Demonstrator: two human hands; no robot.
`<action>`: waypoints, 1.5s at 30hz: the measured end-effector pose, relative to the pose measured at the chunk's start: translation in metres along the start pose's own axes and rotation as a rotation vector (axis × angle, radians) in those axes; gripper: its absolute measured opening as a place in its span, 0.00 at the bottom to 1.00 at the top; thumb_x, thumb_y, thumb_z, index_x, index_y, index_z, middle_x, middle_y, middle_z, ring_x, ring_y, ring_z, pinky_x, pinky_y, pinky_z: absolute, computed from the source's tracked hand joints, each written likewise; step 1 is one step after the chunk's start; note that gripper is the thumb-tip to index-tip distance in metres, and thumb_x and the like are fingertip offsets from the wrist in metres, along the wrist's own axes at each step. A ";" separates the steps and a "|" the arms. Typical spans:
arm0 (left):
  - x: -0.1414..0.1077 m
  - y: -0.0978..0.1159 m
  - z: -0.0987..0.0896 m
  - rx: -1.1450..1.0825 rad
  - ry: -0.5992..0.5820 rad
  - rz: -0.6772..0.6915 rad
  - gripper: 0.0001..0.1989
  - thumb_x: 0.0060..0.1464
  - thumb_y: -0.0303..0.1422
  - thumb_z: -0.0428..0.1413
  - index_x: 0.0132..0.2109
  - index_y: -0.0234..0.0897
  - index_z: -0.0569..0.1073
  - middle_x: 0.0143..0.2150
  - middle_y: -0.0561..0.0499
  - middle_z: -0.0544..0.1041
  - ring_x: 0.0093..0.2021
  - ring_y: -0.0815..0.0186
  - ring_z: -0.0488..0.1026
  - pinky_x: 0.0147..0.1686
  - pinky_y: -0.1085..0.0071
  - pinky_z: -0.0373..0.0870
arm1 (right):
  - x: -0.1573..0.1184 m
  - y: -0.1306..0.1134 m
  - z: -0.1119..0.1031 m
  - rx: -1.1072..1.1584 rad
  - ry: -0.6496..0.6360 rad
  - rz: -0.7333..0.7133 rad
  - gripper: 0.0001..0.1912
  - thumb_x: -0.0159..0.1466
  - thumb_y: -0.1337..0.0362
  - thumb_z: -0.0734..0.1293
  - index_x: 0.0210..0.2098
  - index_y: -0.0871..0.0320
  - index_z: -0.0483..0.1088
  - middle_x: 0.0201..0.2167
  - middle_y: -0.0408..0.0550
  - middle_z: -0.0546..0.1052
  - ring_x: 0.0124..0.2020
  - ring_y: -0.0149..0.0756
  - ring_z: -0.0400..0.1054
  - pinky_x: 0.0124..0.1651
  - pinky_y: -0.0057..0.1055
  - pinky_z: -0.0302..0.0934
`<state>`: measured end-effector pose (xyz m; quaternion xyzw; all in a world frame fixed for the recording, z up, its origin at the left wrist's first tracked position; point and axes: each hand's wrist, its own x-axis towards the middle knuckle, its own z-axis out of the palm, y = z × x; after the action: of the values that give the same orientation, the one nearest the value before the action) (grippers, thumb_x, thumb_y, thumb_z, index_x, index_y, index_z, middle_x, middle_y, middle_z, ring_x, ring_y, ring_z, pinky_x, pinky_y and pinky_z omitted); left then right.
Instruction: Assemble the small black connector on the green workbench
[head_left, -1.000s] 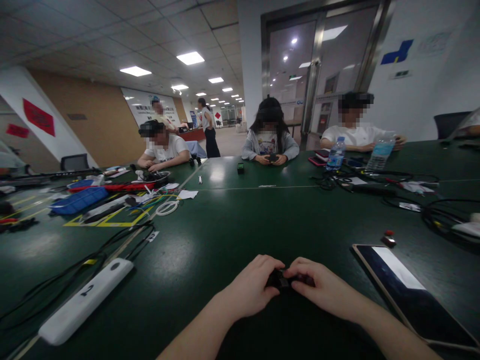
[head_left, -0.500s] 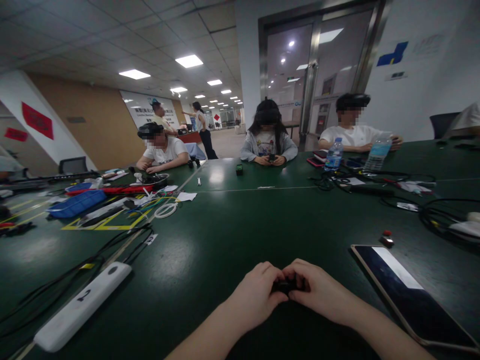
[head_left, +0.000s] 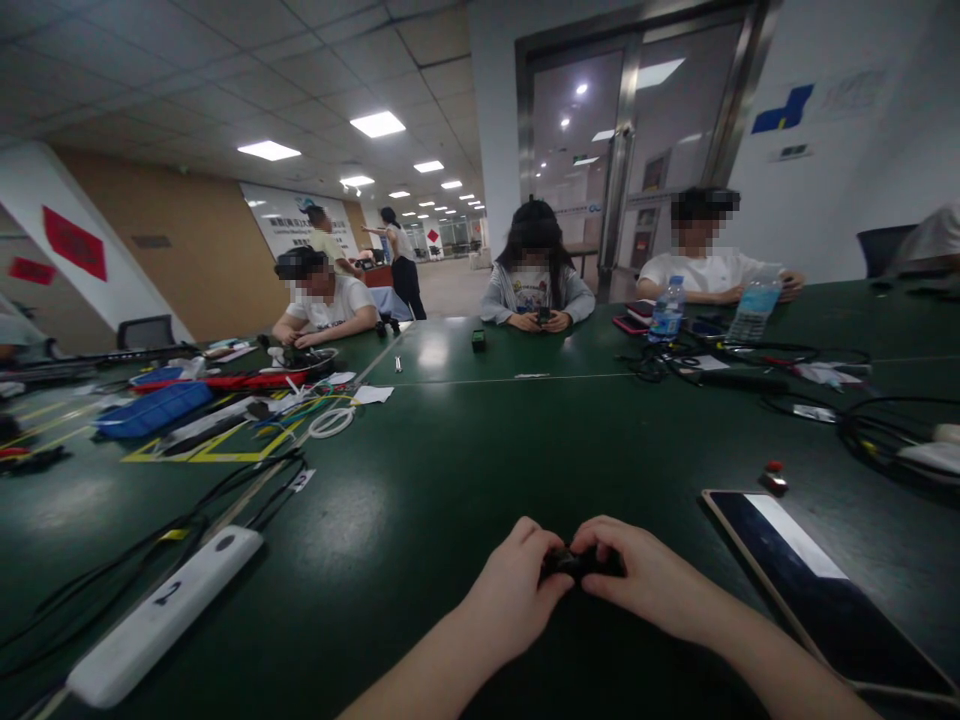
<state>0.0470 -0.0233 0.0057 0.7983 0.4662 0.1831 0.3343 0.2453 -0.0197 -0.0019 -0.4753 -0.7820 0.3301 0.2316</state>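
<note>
Just above the green table (head_left: 450, 480), near its front edge, a small black object (head_left: 574, 562) is held between both hands. My left hand (head_left: 521, 575) pinches its left side with thumb and fingers. On the other side, my right hand (head_left: 634, 570) grips it with bent fingers. The fingertips of the two hands nearly meet over it, and they cover much of its shape. To the right of my right hand lies a tablet-like device (head_left: 817, 600) with a dark screen and a white strip. A small red-topped metal part (head_left: 773, 478) sits just beyond that device.
A white power strip (head_left: 169, 610) with black cables lies at the left. Farther back are a blue tray (head_left: 155, 410), wires, a small green box (head_left: 478, 340), water bottles (head_left: 667, 312) and coiled cables (head_left: 885, 440). Several people sit across the table.
The fingers of my right hand have shifted slightly around the black object, and more of it shows between the hands. In the background, two standing people have moved a little.
</note>
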 end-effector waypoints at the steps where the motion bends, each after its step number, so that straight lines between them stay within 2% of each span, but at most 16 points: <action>1: 0.000 0.000 0.001 0.000 0.004 -0.004 0.11 0.53 0.32 0.52 0.45 0.41 0.68 0.44 0.52 0.65 0.38 0.68 0.66 0.37 0.73 0.65 | 0.000 0.001 0.000 -0.015 -0.001 0.013 0.21 0.58 0.86 0.72 0.40 0.55 0.71 0.36 0.38 0.66 0.35 0.35 0.62 0.34 0.21 0.59; 6: 0.002 -0.002 0.003 -0.036 0.034 -0.003 0.10 0.52 0.30 0.52 0.43 0.40 0.68 0.43 0.52 0.66 0.38 0.68 0.66 0.37 0.72 0.65 | 0.000 -0.003 0.000 -0.043 0.011 0.052 0.20 0.59 0.85 0.73 0.42 0.56 0.70 0.34 0.38 0.67 0.34 0.35 0.63 0.31 0.20 0.58; 15: 0.001 0.000 0.001 -0.096 0.013 0.012 0.09 0.53 0.32 0.51 0.43 0.40 0.69 0.42 0.52 0.67 0.38 0.68 0.66 0.35 0.73 0.65 | 0.000 -0.007 0.003 0.044 0.011 0.005 0.24 0.58 0.87 0.73 0.42 0.54 0.70 0.35 0.35 0.67 0.34 0.31 0.63 0.31 0.18 0.58; 21: 0.003 0.000 0.004 -0.090 0.068 -0.022 0.07 0.53 0.30 0.51 0.41 0.40 0.68 0.39 0.53 0.69 0.37 0.68 0.66 0.36 0.72 0.63 | -0.001 -0.004 0.004 0.049 0.035 -0.007 0.25 0.57 0.89 0.73 0.41 0.55 0.70 0.34 0.35 0.67 0.34 0.32 0.63 0.32 0.18 0.58; 27: 0.002 0.002 0.003 -0.090 0.035 -0.041 0.07 0.53 0.29 0.51 0.40 0.40 0.69 0.39 0.53 0.69 0.39 0.68 0.66 0.38 0.72 0.62 | -0.002 -0.005 0.002 0.099 0.026 -0.046 0.26 0.56 0.88 0.74 0.42 0.53 0.70 0.36 0.34 0.66 0.35 0.31 0.62 0.34 0.17 0.58; 31: 0.004 0.000 0.005 -0.112 0.062 -0.049 0.07 0.51 0.28 0.52 0.39 0.39 0.70 0.39 0.53 0.70 0.38 0.67 0.66 0.36 0.73 0.62 | -0.001 -0.008 0.001 0.132 0.017 -0.110 0.22 0.59 0.87 0.72 0.40 0.52 0.72 0.38 0.35 0.66 0.36 0.32 0.61 0.36 0.18 0.57; 33: 0.006 -0.004 0.007 -0.131 0.061 -0.048 0.07 0.50 0.27 0.53 0.39 0.39 0.70 0.39 0.53 0.70 0.38 0.67 0.66 0.37 0.72 0.62 | 0.000 -0.010 0.001 0.137 0.016 -0.097 0.22 0.59 0.87 0.71 0.38 0.52 0.73 0.37 0.35 0.66 0.35 0.31 0.62 0.35 0.18 0.57; 37: 0.010 -0.012 0.009 -0.161 0.001 -0.039 0.10 0.50 0.28 0.54 0.41 0.39 0.69 0.40 0.53 0.70 0.39 0.67 0.66 0.38 0.71 0.62 | 0.002 -0.011 0.003 0.124 0.009 -0.042 0.20 0.57 0.88 0.70 0.34 0.54 0.74 0.33 0.36 0.66 0.33 0.31 0.62 0.31 0.17 0.55; 40: 0.010 -0.016 0.007 -0.144 -0.040 -0.037 0.11 0.47 0.29 0.56 0.41 0.39 0.68 0.39 0.53 0.69 0.38 0.67 0.66 0.36 0.72 0.62 | 0.004 -0.005 0.005 0.123 0.010 -0.063 0.18 0.57 0.86 0.68 0.32 0.56 0.74 0.32 0.37 0.66 0.32 0.31 0.62 0.30 0.17 0.55; 43: 0.009 -0.017 0.005 -0.130 -0.059 -0.014 0.14 0.44 0.27 0.57 0.40 0.38 0.68 0.40 0.53 0.68 0.37 0.68 0.65 0.34 0.73 0.62 | 0.005 0.001 0.009 0.103 0.016 -0.083 0.14 0.56 0.83 0.66 0.30 0.57 0.73 0.31 0.38 0.66 0.30 0.31 0.62 0.28 0.18 0.54; 45: 0.009 -0.018 0.004 -0.138 -0.047 0.005 0.16 0.43 0.25 0.57 0.42 0.38 0.68 0.41 0.52 0.67 0.36 0.69 0.65 0.33 0.74 0.62 | 0.004 0.004 0.010 0.109 0.016 -0.100 0.09 0.56 0.77 0.65 0.30 0.57 0.73 0.31 0.40 0.65 0.29 0.32 0.62 0.27 0.19 0.54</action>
<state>0.0430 -0.0106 -0.0104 0.7788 0.4423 0.1969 0.3989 0.2390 -0.0178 -0.0115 -0.4251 -0.7837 0.3564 0.2794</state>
